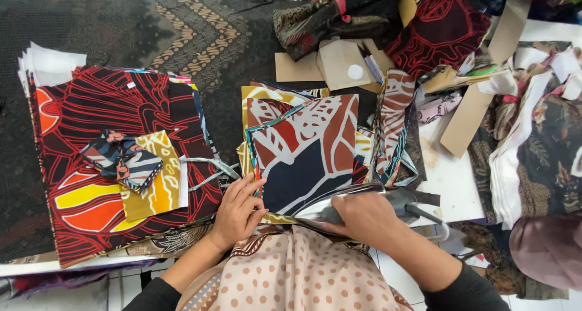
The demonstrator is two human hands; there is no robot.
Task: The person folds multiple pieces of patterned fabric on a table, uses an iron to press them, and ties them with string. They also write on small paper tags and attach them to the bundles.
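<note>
Left hand (237, 211) flat, fingers together, pressing the near left edge of a patterned fabric square (306, 153) in red, navy, brown and white. Right hand (362, 217) closed around a silver iron (364, 200) resting on the same square's near edge, close to the tabletop's (451, 180) front edge. Toward the left edge, a big stack of red-and-black fabric (115, 165) topped by a yellow piece (154, 183). Near the far edge, brown card pieces (330, 62).

L hand (237, 211) pins patterned cloth stack (306, 150); R hand (364, 217) grips big scissors (364, 199) at its edge
</note>
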